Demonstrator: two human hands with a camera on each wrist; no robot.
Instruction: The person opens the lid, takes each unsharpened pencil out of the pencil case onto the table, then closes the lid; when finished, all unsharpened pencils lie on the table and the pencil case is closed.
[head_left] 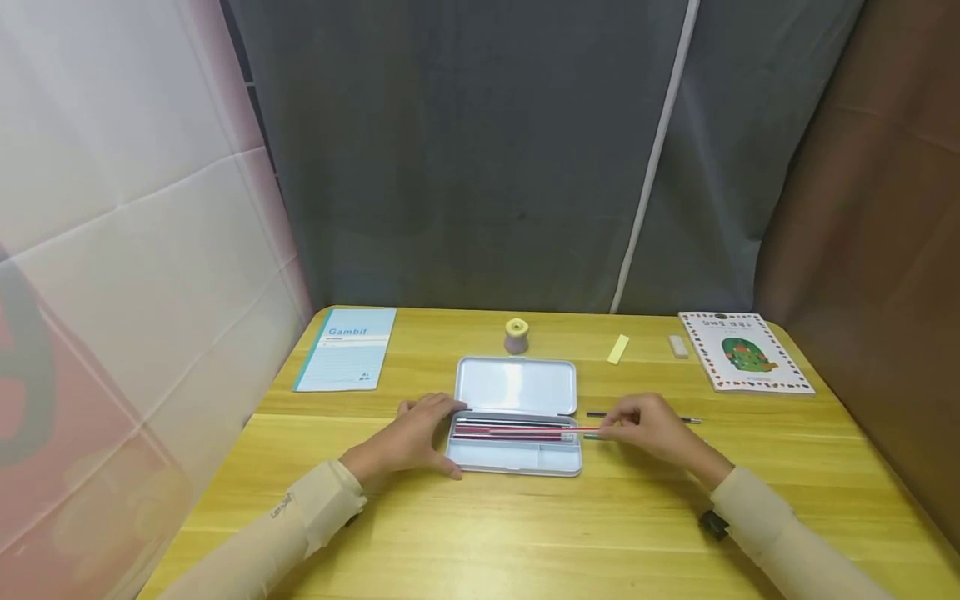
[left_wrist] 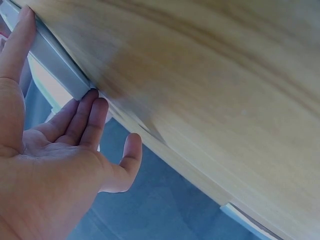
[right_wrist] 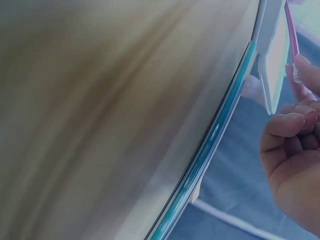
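A white pencil case (head_left: 558, 458) lies with its lid raised back, and several pencils (head_left: 480, 435) lie in its rear compartment. My left hand (head_left: 408, 442) holds the case's left end, thumb at the front corner and fingers at the back, also seen in the left wrist view. With thumb and fingertips, my right hand (head_left: 648, 429) pinches a pink pencil (head_left: 540, 430) near its right end, over the case. In the right wrist view this pencil (right_wrist: 291, 30) shows a metal band at the pinched end. A dark pencil (head_left: 596, 414) and a teal pencil (right_wrist: 205, 150) lie near the right hand.
Behind the case stands a yellow-topped, purple-grey round item (head_left: 516, 336). A yellow strip (head_left: 618, 349) and a white eraser (head_left: 678, 346) lie to its right. A Gambit notebook (head_left: 347, 350) is at back left, a picture-covered book (head_left: 746, 354) at back right.
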